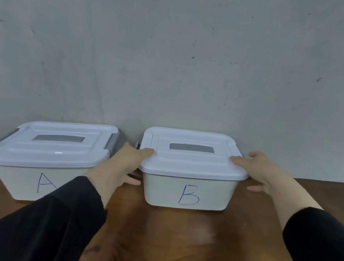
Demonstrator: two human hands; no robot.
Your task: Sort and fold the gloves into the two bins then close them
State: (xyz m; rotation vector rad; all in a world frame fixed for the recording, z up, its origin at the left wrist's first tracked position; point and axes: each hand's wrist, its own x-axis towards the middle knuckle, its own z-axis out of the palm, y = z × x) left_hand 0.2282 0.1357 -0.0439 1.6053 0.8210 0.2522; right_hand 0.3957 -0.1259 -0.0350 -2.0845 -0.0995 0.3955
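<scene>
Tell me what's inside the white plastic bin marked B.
That cannot be seen. The white plastic bin marked B has opaque walls and its white lid covers it, with both hands, left and right, holding the lid's ends.

A glossy brown wooden table (171,245) with a swirling grain carries everything, its far edge meeting a pale wall. Two white plastic bins stand directly on it, near each other but apart. Bin A (27,178) sits at about ten o'clock from the table's middle, turned slightly askew, with its white lid (49,143) on top. Bin B (187,193) stands at about twelve o'clock, facing squarely forward, likewise topped by a white lid (192,154) with a grey handle patch.
</scene>
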